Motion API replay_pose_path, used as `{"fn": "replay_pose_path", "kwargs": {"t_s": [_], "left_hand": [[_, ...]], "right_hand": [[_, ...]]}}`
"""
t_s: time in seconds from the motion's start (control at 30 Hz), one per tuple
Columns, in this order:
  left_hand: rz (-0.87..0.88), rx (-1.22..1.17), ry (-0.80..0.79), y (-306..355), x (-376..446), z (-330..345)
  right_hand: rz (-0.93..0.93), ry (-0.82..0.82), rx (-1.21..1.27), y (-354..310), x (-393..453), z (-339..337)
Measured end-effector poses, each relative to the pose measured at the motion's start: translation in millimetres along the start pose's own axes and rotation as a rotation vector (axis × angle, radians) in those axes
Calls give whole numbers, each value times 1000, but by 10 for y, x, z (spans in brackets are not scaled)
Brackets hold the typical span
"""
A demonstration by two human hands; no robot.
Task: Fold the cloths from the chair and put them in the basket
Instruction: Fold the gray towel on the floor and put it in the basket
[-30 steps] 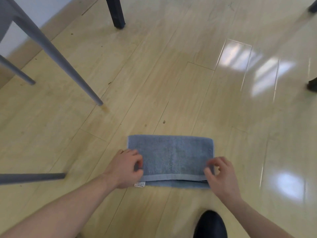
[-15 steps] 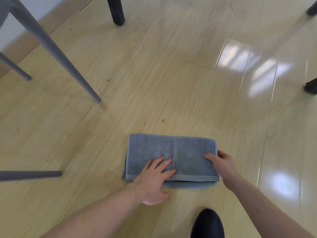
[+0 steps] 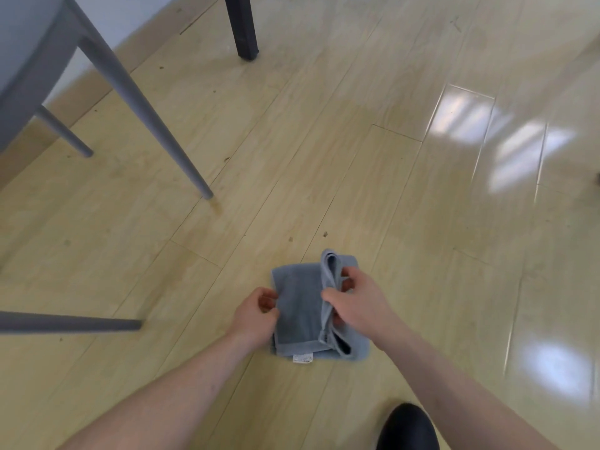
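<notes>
Half a second ago the blue-grey cloth lay as a long flat strip with the left hand spread flat on it; since then its right end has been lifted and carried over toward the left, so the cloth now reads as a shorter, near-square bundle in the lower middle of the frame. It lies on the pale wooden floor, with a small white label sticking out at its near edge.

The right hand has its fingers and thumb curled round the raised fold — that fold stands up as a narrow ridge running from the far edge of the cloth to the near one. The left hand sits at the cloth's left edge with its fingers curled in toward the thumb; it touches the edge, but whether it actually pinches the fabric I cannot tell. Both forearms enter from the bottom of the frame, the hands close together with only the cloth between them.

At the upper left stands a grey chair, two of its slanted legs reaching down to the floor, and a third grey leg crosses the left edge lower down. A dark furniture leg stands at the top centre. A black shoe toe shows at the bottom right — bright window reflections lie across the floor on the right.
</notes>
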State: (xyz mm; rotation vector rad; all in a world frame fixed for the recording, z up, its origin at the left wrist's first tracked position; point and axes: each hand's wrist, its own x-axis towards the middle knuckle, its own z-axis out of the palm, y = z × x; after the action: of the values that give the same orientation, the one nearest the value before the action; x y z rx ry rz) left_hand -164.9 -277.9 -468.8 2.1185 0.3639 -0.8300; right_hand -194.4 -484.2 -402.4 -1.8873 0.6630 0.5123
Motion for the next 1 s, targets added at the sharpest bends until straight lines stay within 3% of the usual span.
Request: {"fn": "replay_pose_path", "kwargs": {"t_s": [0.13,0.23,0.3,0.37,0.47,0.63,0.77,0.9,1.0], "left_hand": [[-26,-77,-83,-21,58,-56],[-80,-122,-34,17,112,-64],[-76,-110,92,55,184,-69],[-3,-47,181,164,233,-96],[136,86,102,369,338,-125],[208,494,-102,645,439,-67],[115,659,-188,708,463,-42],[251,629,-178,724,430,-45],[467,609,-54,736,373,-45]], "right_hand": [[-46,-105,21,83,110,396],[-27,-182,67,241,110,506],[-54,-92,97,317,95,451],[-83,102,66,361,135,325],[-111,285,-10,339,312,103],[79,63,-44,261,624,-79],[125,-78,2,189,659,-198],[82,-153,-80,169,622,-313],[6,-53,-120,153,602,-359]]}}
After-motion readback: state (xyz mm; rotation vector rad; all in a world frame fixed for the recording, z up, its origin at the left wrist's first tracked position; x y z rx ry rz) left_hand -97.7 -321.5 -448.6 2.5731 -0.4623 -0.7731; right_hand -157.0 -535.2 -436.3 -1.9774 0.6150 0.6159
